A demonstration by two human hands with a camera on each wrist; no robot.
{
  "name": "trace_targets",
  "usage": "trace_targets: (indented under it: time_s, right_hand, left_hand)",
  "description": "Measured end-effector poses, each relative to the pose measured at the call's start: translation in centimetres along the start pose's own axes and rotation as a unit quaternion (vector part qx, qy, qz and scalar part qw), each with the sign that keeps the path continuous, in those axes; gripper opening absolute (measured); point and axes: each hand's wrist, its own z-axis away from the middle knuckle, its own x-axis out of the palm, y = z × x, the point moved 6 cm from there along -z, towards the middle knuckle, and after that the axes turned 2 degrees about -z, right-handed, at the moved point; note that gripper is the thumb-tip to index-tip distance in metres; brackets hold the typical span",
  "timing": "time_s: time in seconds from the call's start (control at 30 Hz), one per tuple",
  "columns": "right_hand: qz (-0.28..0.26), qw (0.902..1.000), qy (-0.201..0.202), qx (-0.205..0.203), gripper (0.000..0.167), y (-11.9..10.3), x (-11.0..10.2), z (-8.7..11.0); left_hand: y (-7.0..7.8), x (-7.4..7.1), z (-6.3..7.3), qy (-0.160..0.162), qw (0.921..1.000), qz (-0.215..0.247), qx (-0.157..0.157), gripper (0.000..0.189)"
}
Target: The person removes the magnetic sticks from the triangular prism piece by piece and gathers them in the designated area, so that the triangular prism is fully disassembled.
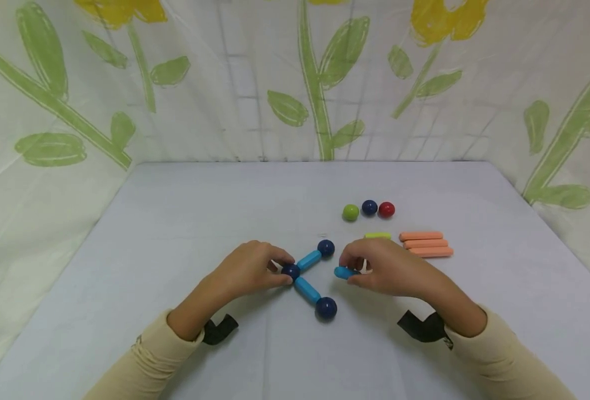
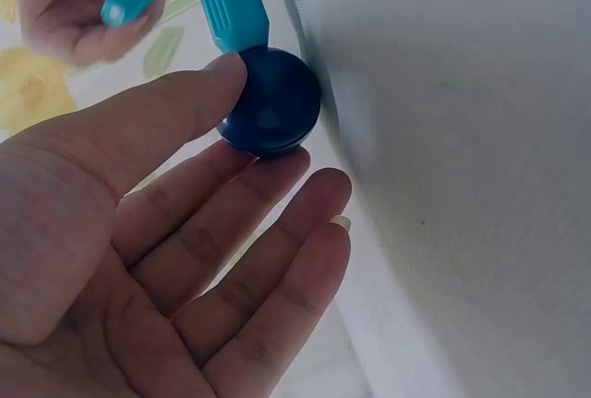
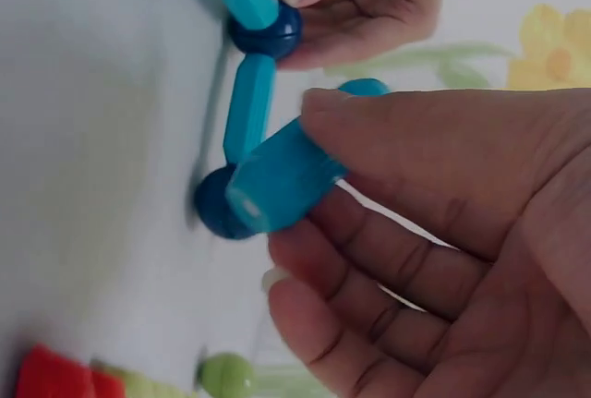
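A person's two bare hands face each other over a pale tabletop [image 1: 200, 194]; the left hand [image 1: 245, 272] pinches the dark blue centre ball [image 1: 290, 271] between thumb and two fingertips, its other fingers free of the ball; the right hand [image 1: 387, 266] clamps the single blue rod [image 1: 345, 272] between thumb and fingers, one end bare.

From the centre ball, an upper rod [image 1: 309, 260] and a lower rod [image 1: 308, 290] spread in a V, each touching an outer ball, one far [image 1: 326, 248], one near [image 1: 326, 308]; the single blue rod sits just right of the V's mouth, apart from both.

The pieces look light, stiff and hardly fragile; the glossy balls are likely to slip or roll, so a pinch across the middle seems best; the rods' flat sides should give a firmer hold, taken mid-length with the ends left clear.

Beyond lie green [image 1: 351, 212], navy [image 1: 369, 208] and red [image 1: 386, 209] balls; three orange rods [image 1: 425, 244] lie near a yellow-green rod [image 1: 377, 235].
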Motion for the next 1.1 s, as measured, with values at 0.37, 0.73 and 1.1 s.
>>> trace_targets:
  time_s: [0.37,0.73,1.1]
  right_hand:
    - [0.105,0.9926,-0.029,0.052,0.018,1.2,-0.2,4.2]
    - [0.138,0.9863,-0.016,0.088,0.027,3.5,-0.2,5.7]
    - [0.161,0.9823,0.002,0.095,0.032,3.8,-0.2,5.5]
  left_hand:
    - [0.1,0.0,0.0,0.002,1.0000,0.001,0.003,0.030]
    - [-0.1,0.2,0.0,0.000,1.0000,0.004,-0.007,0.030]
    - [-0.1,0.1,0.0,0.002,1.0000,0.008,-0.002,0.030]
